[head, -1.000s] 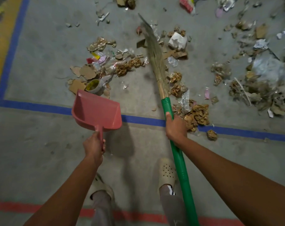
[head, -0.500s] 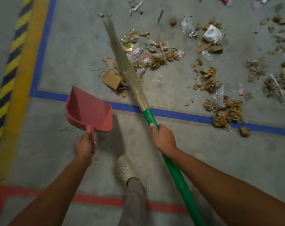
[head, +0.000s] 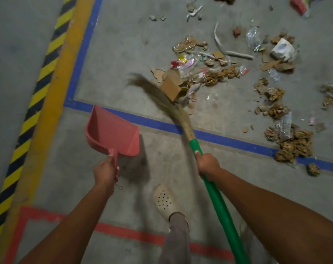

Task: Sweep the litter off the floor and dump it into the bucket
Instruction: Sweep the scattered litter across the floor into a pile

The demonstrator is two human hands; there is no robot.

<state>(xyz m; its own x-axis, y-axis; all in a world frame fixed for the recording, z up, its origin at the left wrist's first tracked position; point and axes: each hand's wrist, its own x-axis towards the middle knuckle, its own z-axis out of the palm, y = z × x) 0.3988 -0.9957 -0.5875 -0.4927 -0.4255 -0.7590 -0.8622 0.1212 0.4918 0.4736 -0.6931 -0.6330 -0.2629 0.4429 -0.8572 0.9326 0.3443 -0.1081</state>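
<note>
The work is at the sweeping stage, and by the look of it none of the litter has been gathered yet. The right hand [head: 207,165] is clenched around the green handle of the broom [head: 217,199], close to where the bristles [head: 167,103] begin. The bristles are bent and blurred, and they press against the near left edge of the litter [head: 209,73], touching a small cardboard box [head: 171,88].

The left hand [head: 106,172] grips the stem of the red dustpan [head: 112,132]. The pan seems to hang tilted just above the floor [head: 123,44], on the near side of the blue tape line [head: 228,141], with its mouth facing away from the person. Nothing shows inside it.

The litter is torn cardboard, crumpled brown paper and clear wrappers. It lies spread beyond the blue line and off to the right, and one brown clump [head: 293,147] sits on the line itself. The bucket is not in view.

The next move probably calls for short strokes that draw the scattered pieces into one heap. The dustpan would then go flat on the floor beside the heap so the broom can push the litter in. The light wrappers may skid or flutter away under a hard stroke, so a gentler sweep should suit them.
</note>
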